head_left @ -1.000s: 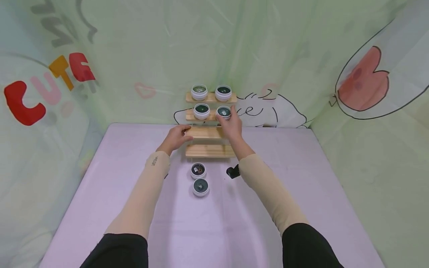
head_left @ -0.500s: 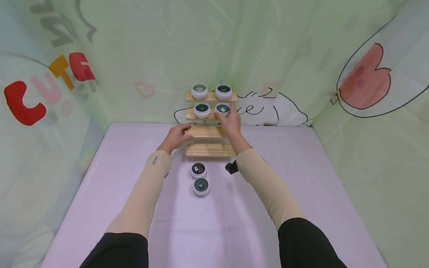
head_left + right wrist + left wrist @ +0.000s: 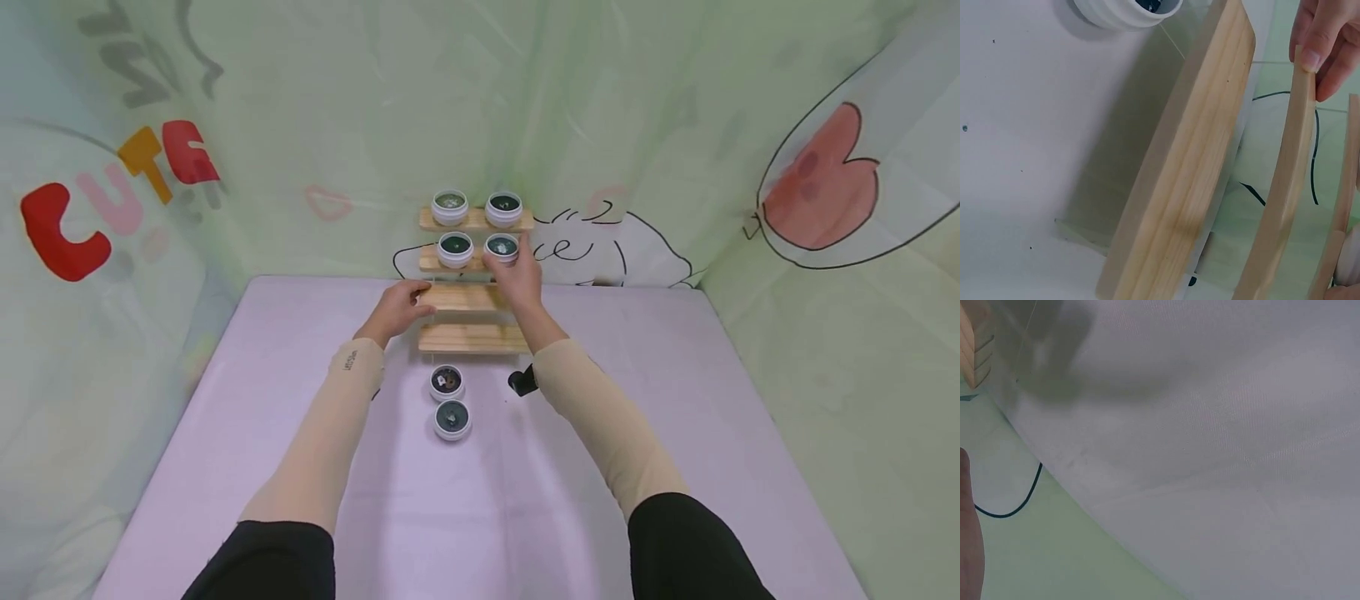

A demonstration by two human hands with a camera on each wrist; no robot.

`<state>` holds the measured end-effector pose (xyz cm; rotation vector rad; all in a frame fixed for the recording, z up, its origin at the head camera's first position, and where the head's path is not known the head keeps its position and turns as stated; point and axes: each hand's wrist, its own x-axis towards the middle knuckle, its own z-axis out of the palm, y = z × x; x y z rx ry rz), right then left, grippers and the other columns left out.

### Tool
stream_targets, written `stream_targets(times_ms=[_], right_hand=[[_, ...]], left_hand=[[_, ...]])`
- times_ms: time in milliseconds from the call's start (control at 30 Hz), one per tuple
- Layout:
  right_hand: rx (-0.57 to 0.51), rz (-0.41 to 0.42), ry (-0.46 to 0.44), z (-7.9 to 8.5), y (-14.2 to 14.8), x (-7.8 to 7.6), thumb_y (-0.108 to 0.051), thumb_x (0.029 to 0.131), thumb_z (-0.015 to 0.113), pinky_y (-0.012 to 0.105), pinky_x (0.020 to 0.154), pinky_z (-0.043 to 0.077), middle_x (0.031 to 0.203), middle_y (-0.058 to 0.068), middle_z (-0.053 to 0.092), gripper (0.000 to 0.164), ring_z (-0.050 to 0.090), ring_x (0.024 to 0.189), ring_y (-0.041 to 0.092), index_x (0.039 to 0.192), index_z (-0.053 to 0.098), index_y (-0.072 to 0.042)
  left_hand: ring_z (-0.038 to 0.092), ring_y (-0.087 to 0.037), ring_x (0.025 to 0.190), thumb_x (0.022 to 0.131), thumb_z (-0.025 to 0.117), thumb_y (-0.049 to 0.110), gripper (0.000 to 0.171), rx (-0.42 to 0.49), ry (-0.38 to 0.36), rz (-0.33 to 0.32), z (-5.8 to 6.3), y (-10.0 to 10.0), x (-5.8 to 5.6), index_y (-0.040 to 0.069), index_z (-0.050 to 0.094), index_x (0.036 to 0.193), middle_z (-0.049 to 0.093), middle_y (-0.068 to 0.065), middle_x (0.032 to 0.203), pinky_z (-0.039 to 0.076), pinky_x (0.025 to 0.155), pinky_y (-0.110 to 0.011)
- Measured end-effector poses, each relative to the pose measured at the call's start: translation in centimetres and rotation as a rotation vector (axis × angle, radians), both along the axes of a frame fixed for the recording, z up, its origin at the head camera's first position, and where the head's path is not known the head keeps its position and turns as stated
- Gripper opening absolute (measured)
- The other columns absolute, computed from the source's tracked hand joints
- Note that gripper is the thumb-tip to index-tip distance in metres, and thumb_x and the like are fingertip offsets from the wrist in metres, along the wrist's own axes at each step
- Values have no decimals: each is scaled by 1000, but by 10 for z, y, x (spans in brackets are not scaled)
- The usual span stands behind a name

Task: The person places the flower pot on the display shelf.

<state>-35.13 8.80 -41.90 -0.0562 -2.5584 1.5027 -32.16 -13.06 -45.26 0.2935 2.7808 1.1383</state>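
passage: over bottom shelf (image 3: pixel 471 339) | obstacle: 2 jars (image 3: pixel 452 417) in front

Pale green printed sheeting (image 3: pixel 337 100) hangs behind and beside a lilac-covered table (image 3: pixel 712 433).

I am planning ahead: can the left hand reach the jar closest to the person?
Probably yes: nothing visible blocks the left hand from that jar, once it releases the shelf board.

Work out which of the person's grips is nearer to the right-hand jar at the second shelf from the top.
Right. The right grip holds that jar, while the left grip pinches the left end of the third shelf, one tier lower.
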Motion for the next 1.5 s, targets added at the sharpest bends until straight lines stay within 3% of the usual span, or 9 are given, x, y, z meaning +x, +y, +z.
stream_targets(times_ms=[200,500,833,1033,1167,1500], right_hand=[[-20,0,56,-8,3,10,-29,89,72,30,117,28,152,19,37,86,36,140,27,154,22,-1],[-22,46,49,-26,9,28,-31,91,70,33,118,26,157,15,27,88,32,142,27,156,16,-3],[-25,168,48,-61,-3,81,-30,93,69,38,115,32,158,18,23,86,32,141,34,154,18,2],[-44,248,-14,-85,-12,116,-31,94,68,32,115,32,160,11,20,85,30,143,27,155,17,-3],[-71,280,-42,-96,-14,139,-28,92,69,36,114,34,160,12,22,84,33,141,31,155,19,-2],[-54,345,-134,-122,-18,177,-29,91,71,40,113,36,159,17,22,87,33,141,32,153,20,3]], left_hand=[[51,-31,126,92,70,19,57,1,-24,8,-3,2,-1,-2,49,141,51,-19,141,43,108,-38],[50,-31,127,92,70,20,57,10,-26,18,-6,-1,-3,-1,49,141,50,-18,142,42,108,-38],[51,-32,126,92,70,19,57,8,-10,21,-6,-2,0,-2,48,141,50,-19,142,43,108,-38],[53,-33,123,91,71,18,57,-6,27,-3,-5,-3,-1,-4,50,139,52,-22,139,44,106,-39],[53,-33,123,91,71,19,58,-7,40,-16,-8,-3,-4,-5,49,139,52,-22,138,44,106,-39],[52,-32,125,91,71,19,57,21,28,-15,-13,-4,-7,-4,50,139,52,-21,139,44,107,-38]])
